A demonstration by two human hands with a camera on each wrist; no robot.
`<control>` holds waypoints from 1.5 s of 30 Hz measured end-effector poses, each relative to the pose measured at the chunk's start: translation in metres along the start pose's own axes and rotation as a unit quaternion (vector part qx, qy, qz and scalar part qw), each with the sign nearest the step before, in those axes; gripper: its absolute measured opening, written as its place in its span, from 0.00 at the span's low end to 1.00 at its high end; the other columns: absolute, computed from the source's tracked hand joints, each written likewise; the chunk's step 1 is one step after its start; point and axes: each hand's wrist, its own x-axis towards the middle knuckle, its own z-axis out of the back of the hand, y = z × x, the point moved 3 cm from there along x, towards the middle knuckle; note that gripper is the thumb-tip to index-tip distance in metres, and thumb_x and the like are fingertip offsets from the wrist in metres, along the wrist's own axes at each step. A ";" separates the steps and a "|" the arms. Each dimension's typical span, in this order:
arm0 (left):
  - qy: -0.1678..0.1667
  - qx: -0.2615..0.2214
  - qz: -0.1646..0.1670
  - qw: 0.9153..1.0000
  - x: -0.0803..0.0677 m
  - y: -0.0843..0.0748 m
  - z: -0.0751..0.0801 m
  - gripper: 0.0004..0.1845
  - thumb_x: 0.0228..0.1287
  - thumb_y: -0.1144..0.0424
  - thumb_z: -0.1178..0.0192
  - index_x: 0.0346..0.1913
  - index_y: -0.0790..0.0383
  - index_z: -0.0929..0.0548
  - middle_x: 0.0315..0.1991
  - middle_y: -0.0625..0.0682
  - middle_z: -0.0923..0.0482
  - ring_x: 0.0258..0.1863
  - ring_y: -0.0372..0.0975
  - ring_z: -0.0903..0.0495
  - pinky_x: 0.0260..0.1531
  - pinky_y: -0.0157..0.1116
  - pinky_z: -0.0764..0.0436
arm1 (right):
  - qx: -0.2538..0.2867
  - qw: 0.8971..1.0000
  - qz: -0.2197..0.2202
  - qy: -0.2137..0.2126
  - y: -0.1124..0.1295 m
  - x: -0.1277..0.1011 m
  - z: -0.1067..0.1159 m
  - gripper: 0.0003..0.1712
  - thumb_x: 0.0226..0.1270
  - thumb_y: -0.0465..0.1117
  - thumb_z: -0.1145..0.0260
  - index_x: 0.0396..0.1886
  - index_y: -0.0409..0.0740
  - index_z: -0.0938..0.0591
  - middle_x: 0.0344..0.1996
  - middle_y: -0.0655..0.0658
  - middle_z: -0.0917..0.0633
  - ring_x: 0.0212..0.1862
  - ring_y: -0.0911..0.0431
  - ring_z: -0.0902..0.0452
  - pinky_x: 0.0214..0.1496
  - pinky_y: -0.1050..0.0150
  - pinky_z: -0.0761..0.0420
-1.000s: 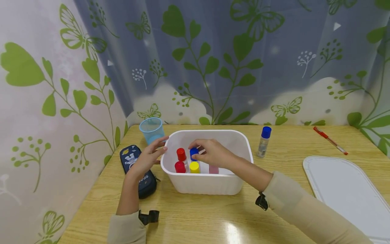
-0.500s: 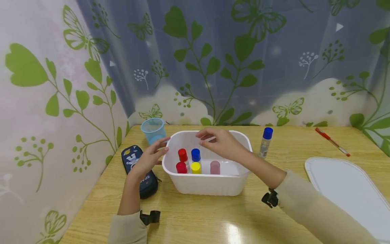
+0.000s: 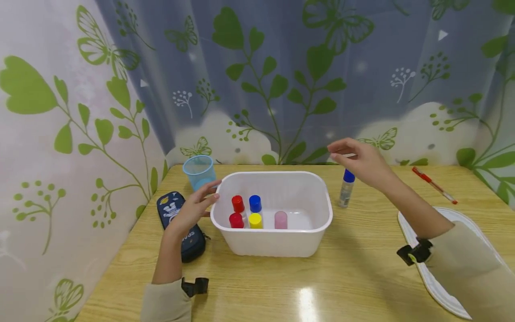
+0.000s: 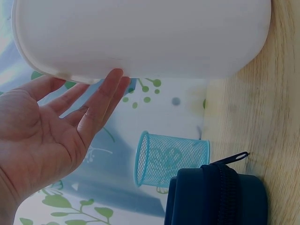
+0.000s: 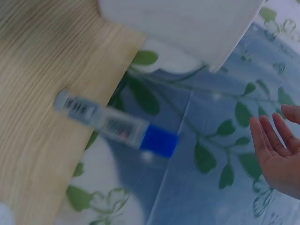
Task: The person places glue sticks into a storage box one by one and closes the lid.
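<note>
left hand (image 3: pixel 192 210) open, low, right hand (image 3: pixel 360 162) open, raised

- Table (image 3: pixel 281 286): wood-grain finish, glossy, with a glare spot.
- Tub (image 3: pixel 273 243): white plastic, smooth, ribbed wall.
- Cup (image 3: pixel 199 171): blue mesh.
- Pouch (image 3: pixel 181 223): dark fabric, zipped.

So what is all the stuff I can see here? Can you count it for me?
white tub: 1, white, middle of the table
capped bottles in the tub: 5; two red, one blue, one yellow, one pink
blue-capped bottle: 1, clear with blue cap, upright to the right of the tub
mesh cup: 1, light blue, behind the tub's left corner
pencil case: 1, dark blue, left of the tub
pen: 1, red, far right
lid: 1, white, flat on the right
table: 1, wooden
left hand: open, touching the tub's left rim
right hand: open, above the blue-capped bottle
</note>
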 end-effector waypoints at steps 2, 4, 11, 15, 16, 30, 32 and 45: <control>-0.001 0.001 0.000 1.000 0.000 0.000 0.001 0.27 0.71 0.57 0.52 0.69 0.58 0.43 0.64 0.62 0.42 0.58 0.54 0.35 0.48 0.50 0.28 | -0.016 1.000 -0.023 -0.012 -0.012 -0.004 0.009 0.19 0.68 0.46 0.42 0.52 0.38 0.23 0.47 0.39 0.21 0.48 0.45 0.25 0.45 0.51 0.23; -0.002 0.003 0.001 1.000 -0.001 0.000 0.002 0.27 0.71 0.57 0.52 0.69 0.58 0.43 0.64 0.62 0.42 0.58 0.54 0.35 0.48 0.50 0.27 | -0.038 0.998 -0.040 -0.023 -0.024 -0.007 0.014 0.19 0.67 0.47 0.42 0.51 0.39 0.23 0.46 0.38 0.21 0.49 0.44 0.25 0.43 0.49 0.24; -0.002 -0.002 0.000 1.000 -0.001 0.000 0.001 0.27 0.71 0.57 0.52 0.69 0.59 0.43 0.63 0.62 0.42 0.58 0.55 0.35 0.49 0.51 0.28 | -0.075 0.996 -0.045 -0.013 -0.065 -0.017 0.009 0.19 0.68 0.43 0.42 0.51 0.34 0.25 0.46 0.32 0.22 0.48 0.38 0.27 0.41 0.45 0.24; 0.002 -0.007 -0.001 1.000 -0.001 -0.001 -0.001 0.27 0.71 0.57 0.52 0.69 0.58 0.42 0.63 0.62 0.42 0.57 0.55 0.35 0.49 0.52 0.29 | -0.061 0.997 -0.056 -0.003 -0.081 -0.022 0.001 0.21 0.68 0.43 0.42 0.53 0.32 0.27 0.49 0.30 0.24 0.49 0.36 0.27 0.42 0.45 0.24; 0.002 -0.008 -0.001 1.000 -0.001 -0.001 -0.001 0.27 0.71 0.57 0.52 0.69 0.59 0.42 0.63 0.62 0.42 0.57 0.55 0.35 0.49 0.52 0.29 | -0.061 0.997 -0.057 -0.004 -0.085 -0.022 -0.002 0.21 0.68 0.43 0.42 0.54 0.32 0.28 0.49 0.30 0.25 0.49 0.36 0.27 0.42 0.45 0.24; -0.003 0.005 0.000 1.000 -0.001 -0.001 -0.001 0.27 0.71 0.56 0.52 0.69 0.58 0.42 0.63 0.62 0.42 0.58 0.55 0.35 0.49 0.51 0.29 | -0.024 0.995 -0.024 -0.099 -0.106 -0.026 -0.030 0.23 0.64 0.37 0.38 0.56 0.32 0.30 0.47 0.30 0.24 0.47 0.39 0.26 0.43 0.48 0.23; -0.004 0.007 0.001 1.000 -0.001 0.000 -0.001 0.27 0.70 0.56 0.52 0.69 0.58 0.42 0.63 0.62 0.42 0.57 0.55 0.35 0.49 0.51 0.28 | -0.026 0.994 -0.018 -0.105 -0.105 -0.026 -0.031 0.22 0.64 0.36 0.38 0.56 0.32 0.30 0.47 0.30 0.24 0.46 0.40 0.25 0.43 0.49 0.23; -0.003 0.009 0.001 1.000 -0.001 0.000 0.000 0.27 0.71 0.56 0.52 0.69 0.58 0.42 0.63 0.63 0.42 0.57 0.55 0.35 0.49 0.50 0.28 | -0.037 0.992 0.007 -0.121 -0.065 -0.025 -0.006 0.22 0.64 0.38 0.37 0.55 0.34 0.28 0.47 0.34 0.23 0.46 0.43 0.24 0.42 0.65 0.22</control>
